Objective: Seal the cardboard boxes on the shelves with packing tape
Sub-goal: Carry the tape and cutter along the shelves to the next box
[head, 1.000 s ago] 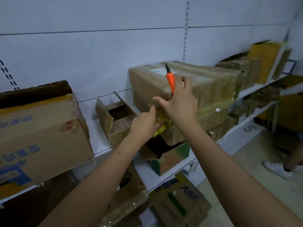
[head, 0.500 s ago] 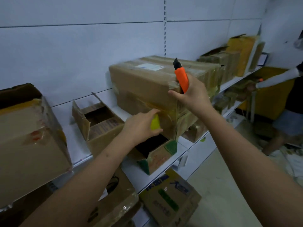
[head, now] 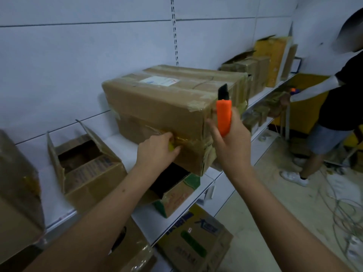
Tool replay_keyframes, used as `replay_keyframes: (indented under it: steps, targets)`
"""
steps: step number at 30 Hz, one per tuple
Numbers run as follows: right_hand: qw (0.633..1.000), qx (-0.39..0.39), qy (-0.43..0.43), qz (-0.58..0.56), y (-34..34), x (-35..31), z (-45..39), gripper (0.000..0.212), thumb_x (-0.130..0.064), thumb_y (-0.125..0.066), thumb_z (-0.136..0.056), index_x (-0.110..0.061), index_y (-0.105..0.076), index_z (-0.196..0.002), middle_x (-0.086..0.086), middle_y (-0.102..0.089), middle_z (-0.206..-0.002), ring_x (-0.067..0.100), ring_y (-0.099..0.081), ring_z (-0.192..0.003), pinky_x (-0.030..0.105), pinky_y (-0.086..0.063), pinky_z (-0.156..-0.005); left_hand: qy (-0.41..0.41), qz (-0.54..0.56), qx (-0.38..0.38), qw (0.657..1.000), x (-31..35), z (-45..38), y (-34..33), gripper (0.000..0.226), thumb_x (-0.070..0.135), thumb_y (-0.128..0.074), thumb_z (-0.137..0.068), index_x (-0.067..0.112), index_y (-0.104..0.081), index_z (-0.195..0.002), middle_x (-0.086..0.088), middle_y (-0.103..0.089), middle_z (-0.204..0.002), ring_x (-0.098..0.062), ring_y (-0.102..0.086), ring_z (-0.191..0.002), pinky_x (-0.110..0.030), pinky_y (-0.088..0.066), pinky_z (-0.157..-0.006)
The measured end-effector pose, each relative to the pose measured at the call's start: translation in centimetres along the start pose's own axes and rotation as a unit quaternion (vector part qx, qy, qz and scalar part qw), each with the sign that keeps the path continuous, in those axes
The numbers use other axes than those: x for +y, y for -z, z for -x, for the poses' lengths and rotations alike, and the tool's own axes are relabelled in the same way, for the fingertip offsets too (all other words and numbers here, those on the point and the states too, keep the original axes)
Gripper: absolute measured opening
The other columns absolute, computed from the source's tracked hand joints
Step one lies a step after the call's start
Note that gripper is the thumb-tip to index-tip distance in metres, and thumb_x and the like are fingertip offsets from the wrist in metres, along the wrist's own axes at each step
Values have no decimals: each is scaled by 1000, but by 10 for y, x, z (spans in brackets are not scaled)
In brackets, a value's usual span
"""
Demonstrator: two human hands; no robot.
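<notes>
— Box position?
— Large cardboard box (head: 167, 114) on the shelf (head: 125, 146), centre.
— Hands?
— Left hand (head: 157, 148) curled round yellow tape (head: 171, 147) against its near face; right hand (head: 229, 142) grips an orange cutter (head: 223, 112) upright.

Two hands (head: 157, 148), one knife (head: 223, 116) (orange)

Left hand (head: 157, 148) slid tape roll (head: 171, 147) rightward along box (head: 163, 107).

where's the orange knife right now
The knife is upright in the right hand, right of centre, at the big taped box's front corner.
</notes>
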State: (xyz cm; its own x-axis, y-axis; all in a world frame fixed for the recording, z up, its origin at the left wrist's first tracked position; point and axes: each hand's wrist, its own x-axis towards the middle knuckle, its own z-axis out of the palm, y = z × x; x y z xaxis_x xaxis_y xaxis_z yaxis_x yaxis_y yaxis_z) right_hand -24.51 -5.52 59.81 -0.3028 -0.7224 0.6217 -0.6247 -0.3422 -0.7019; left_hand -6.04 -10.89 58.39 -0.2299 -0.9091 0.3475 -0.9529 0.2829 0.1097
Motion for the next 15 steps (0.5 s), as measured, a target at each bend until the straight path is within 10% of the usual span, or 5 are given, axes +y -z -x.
replay_keyframes:
  steps: [6,9,12,15]
  targets:
    - [987,-83,-134,-17,-7,1,81,50,-69,-38,-87,-25,-52,-109,-6,-56,-67,2,-56,-51,23,-46,-51,0,39,23,999,-6,3,6,29,60,-57,-90,33,-60,-99,6,-67,-83,-22,-66,-79,-34,-54,-66]
    - [959,-167,-214,-86,-15,-2,95,66,-68,-17,-96,-12,-52,-94,2,-55,-73,12,-54,-63,44,-49,-62,8,112,-9,994,-12,0,6,25,58,-62,-89,34,-61,-96,8,-68,-73,-6,-62,-65,-27,-50,-60]
    - [928,-205,-277,-139,-19,-11,98,34,-37,-33,-105,-13,-55,-113,15,-58,-97,30,-65,-87,40,-59,-77,-12,148,-35,988,-21,-4,6,21,54,-66,-88,35,-66,-98,9,-70,-93,-14,-67,-84,-32,-54,-73]
    - [947,-157,-247,-130,-27,-17,104,27,-32,-52,-100,-24,-50,-125,2,-63,-95,16,-70,-70,42,-61,-66,-43,158,-69,984,-29,-7,4,17,47,-65,-91,36,-70,-102,7,-69,-114,-17,-62,-108,-30,-50,-84]
